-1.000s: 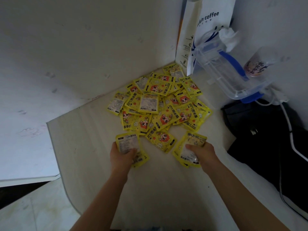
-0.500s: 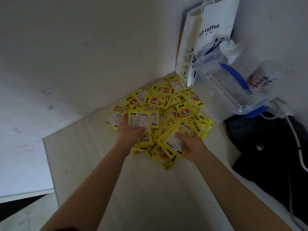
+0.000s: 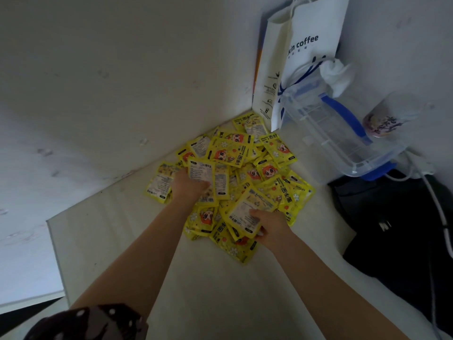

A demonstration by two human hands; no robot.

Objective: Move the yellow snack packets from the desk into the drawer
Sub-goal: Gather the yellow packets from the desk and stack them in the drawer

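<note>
Packets: yellow, many, heaped on pale counter in the corner against the wall; some face up with cartoon print, some showing white label backs. Heap much as half a second ago, apart from the pieces held

Left hand: closed on one packet, label side up, raised over the left part of the heap. Further out over the heap than a second ago, when at the near edge of the pile; little changed since half a second ago

Right hand: closed on another packet, label side up, tilted, at the near right part of the heap, thumb on its face. Likewise moved from the heap's near edge onto the heap within the last second

Both arms bare, extended from the lower frame; dark dotted sleeve at lower left, newly in view

Bag: white paper, "coffee" lettering, upright in the corner just behind the heap

Box: clear plastic with blue handle and clasp, tilted, right of the heap, beside the bag

Cup: printed, leaning on the right wall behind the box

Black bag at far right of counter, white cable lying over it

Drawer: out of view
</note>
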